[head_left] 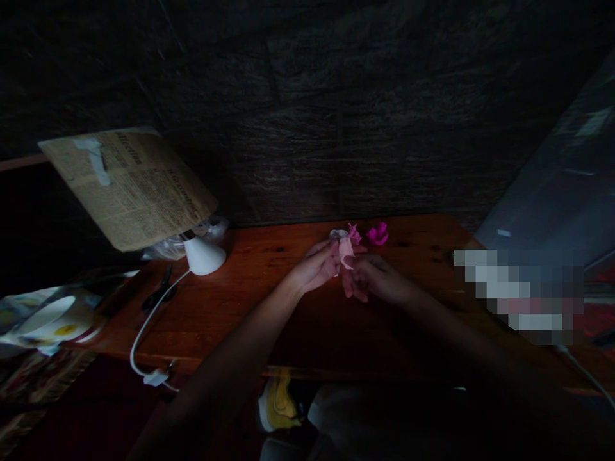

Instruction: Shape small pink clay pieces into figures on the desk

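My left hand point(314, 266) and my right hand point(377, 278) meet above the far part of a reddish wooden table point(269, 320). Both pinch a small pale pink piece of paper or cloth point(344, 251) held between their fingertips. Just behind it lie a small magenta flower-like piece point(354, 234) and a larger magenta one point(378, 234) on the tabletop. The scene is dim, so finer detail of the pink piece is unclear.
A white gooseneck lamp point(204, 255) with its cable stands at the table's left, dark scissors point(161, 291) beside it. A taped newspaper sheet point(132, 186) leans at the back left. Cups and clutter point(48, 320) sit far left; a dark stone-like wall point(336, 115) is behind.
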{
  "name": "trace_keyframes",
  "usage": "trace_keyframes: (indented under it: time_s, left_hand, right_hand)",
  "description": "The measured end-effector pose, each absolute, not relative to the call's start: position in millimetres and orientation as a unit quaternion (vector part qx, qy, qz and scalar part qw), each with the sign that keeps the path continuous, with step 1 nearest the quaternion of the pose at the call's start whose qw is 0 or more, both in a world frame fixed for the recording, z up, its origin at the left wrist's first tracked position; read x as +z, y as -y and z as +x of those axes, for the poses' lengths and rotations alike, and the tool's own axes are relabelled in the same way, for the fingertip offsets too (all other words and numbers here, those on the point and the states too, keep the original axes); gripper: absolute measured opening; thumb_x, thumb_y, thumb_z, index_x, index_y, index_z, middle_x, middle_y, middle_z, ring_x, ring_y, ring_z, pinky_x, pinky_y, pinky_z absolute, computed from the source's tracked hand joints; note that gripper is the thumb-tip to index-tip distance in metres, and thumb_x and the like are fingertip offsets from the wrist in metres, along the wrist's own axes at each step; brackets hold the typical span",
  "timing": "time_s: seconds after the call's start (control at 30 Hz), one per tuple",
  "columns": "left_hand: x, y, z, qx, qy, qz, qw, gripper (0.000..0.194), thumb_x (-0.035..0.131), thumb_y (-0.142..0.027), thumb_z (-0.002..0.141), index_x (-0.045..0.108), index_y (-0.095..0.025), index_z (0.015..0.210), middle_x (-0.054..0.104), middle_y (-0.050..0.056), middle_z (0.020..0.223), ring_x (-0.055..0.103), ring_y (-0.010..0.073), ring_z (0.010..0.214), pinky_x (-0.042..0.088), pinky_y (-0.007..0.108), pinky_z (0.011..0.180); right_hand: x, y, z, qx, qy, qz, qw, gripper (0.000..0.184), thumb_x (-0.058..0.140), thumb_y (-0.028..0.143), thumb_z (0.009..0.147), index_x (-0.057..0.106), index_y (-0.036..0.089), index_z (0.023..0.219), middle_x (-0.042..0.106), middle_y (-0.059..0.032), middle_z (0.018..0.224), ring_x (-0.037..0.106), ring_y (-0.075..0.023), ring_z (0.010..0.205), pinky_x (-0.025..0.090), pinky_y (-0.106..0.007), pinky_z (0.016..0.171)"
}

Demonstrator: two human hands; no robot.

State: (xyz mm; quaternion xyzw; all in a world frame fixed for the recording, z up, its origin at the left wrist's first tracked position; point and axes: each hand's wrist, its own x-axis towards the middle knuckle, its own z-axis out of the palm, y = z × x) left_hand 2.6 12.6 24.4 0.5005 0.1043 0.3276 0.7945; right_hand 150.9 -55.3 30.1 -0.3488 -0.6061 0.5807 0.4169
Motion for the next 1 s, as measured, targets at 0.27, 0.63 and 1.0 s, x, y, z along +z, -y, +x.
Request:
trace_keyframes:
  time_s: [0.27, 0.63, 1.0]
  left_hand:
    - [22, -13, 4, 0.335, -0.137, 0.518, 0.775, 0.041, 0.075, -0.047, 0.080, 0.068, -0.013, 0.102, 0.065, 0.001, 0.062, 0.062, 0.0129, 0.046, 0.047, 0.020, 0.041]
    - [22, -7, 15, 0.392, -0.148, 0.565, 0.711, 0.038, 0.075, -0.049, 0.078, 0.058, -0.015, 0.080, 0.060, -0.004, 0.053, 0.055, 0.0098, 0.035, 0.040, 0.019, 0.034]
    - [23, -5, 17, 0.426, -0.171, 0.504, 0.732, 0.025, 0.077, -0.032, 0.079, 0.067, -0.012, 0.089, 0.067, 0.000, 0.073, 0.057, 0.0048, 0.053, 0.043, 0.015, 0.047]
  right_hand:
    - [25, 52, 151, 0.564, 0.620, -0.340, 0.427, 0.048, 0.052, 0.062, 0.089, 0.063, 0.017, 0.075, 0.058, 0.0012, 0.051, 0.046, -0.0096, 0.044, 0.033, -0.023, 0.044]
    - [19, 53, 145, 0.312, 0.691, -0.498, 0.422, 0.056, 0.039, 0.065, 0.095, 0.058, 0.020, 0.067, 0.059, 0.0016, 0.050, 0.052, -0.0108, 0.041, 0.044, -0.025, 0.052]
    - [18, 55, 145, 0.380, 0.641, -0.481, 0.461, 0.054, 0.037, 0.065, 0.095, 0.054, 0.021, 0.067, 0.062, -0.0008, 0.049, 0.052, -0.0114, 0.035, 0.039, -0.024, 0.040]
